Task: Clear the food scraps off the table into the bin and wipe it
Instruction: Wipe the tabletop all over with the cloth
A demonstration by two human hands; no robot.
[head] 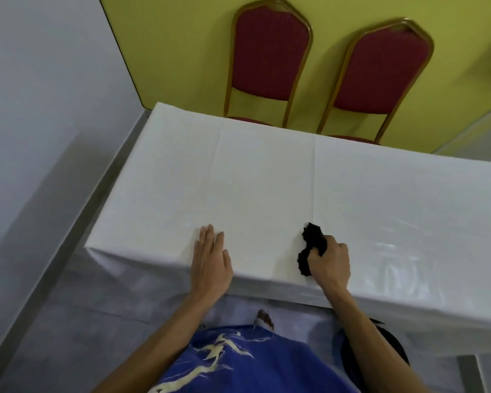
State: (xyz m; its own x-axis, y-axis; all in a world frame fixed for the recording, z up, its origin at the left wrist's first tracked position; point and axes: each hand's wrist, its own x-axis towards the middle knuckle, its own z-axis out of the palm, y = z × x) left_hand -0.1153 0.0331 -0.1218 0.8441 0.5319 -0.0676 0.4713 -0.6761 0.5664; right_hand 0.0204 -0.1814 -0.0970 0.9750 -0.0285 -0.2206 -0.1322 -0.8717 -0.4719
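Lower right of centre: small crumpled black cloth (312,245), bunched inside right grip (330,262), fingers curled round it, pressed on white plastic-covered bench (267,180) near its lower edge. Flat beside, holding nothing: left grip (210,259). Probably soft, light, limp; best wadded whole.

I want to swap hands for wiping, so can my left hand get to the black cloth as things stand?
Probably yes: only bare tablecloth lies between the left hand and the black cloth, though the right hand grips it.
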